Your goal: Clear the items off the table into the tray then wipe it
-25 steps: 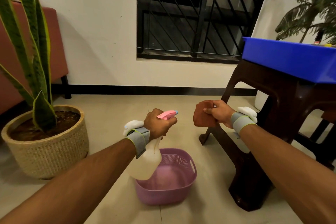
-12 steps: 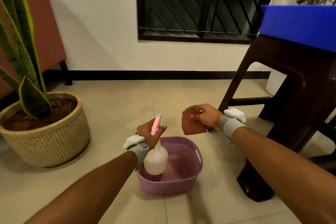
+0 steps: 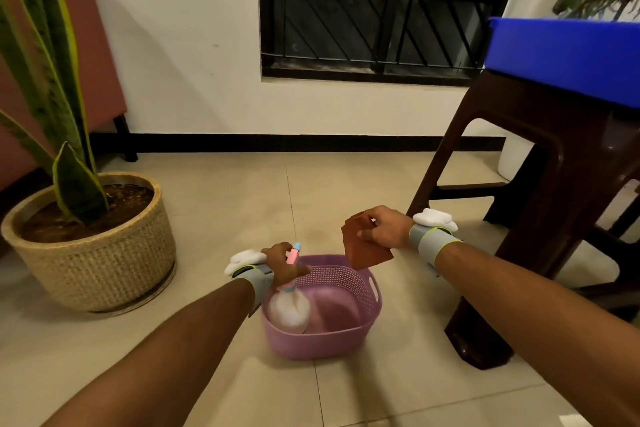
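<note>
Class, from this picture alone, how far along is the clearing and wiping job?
Done: tray sits on the table; its top unseen. In hand: left hand holds bottle inside basket, right hand holds cloth over its rim. Left: probably letting both go.

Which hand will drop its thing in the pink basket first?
Probably left: the left hand holds the spray bottle inside the basket; the right hand holds the cloth above its rim.
</note>
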Available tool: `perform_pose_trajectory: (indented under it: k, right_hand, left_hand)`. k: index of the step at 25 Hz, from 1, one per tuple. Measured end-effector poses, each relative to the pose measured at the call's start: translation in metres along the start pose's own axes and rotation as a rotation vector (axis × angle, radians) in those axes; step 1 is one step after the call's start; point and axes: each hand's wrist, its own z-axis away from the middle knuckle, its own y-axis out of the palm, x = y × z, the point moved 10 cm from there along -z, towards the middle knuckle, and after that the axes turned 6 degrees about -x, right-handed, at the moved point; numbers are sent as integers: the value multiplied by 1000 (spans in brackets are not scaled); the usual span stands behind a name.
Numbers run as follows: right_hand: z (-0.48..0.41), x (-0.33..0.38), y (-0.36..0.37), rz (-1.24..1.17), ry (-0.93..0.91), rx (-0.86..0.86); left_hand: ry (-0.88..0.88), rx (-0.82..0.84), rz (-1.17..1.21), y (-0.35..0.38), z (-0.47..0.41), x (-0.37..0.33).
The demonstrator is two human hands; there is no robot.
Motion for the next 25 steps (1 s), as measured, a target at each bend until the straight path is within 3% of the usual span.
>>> perform_pose_trajectory:
  k: [3, 6, 10, 14, 19, 22, 25]
  right_hand:
    - [21, 9, -30, 16, 29, -74]
    - [54, 12, -66, 32, 61, -133]
    - [126, -16, -137, 147, 120, -257]
    - [212, -71, -228, 231, 287, -362]
    - [346, -154, -341, 230, 580, -601]
    - [414, -210, -394, 192, 682, -786]
    - [445, -260, -423, 283, 775, -862]
  left_hand:
    - [74, -102, -84, -23, 10, -39]
    - [255, -205, -85, -39, 29, -110]
    - [553, -293, 168, -28, 95, -240]
    - [694, -270, 395, -16, 152, -339]
    - [1027, -175, 233, 4, 234, -458]
    - [1118, -143, 192, 27, 280, -522]
    - [1164, -120, 162, 51, 302, -564]
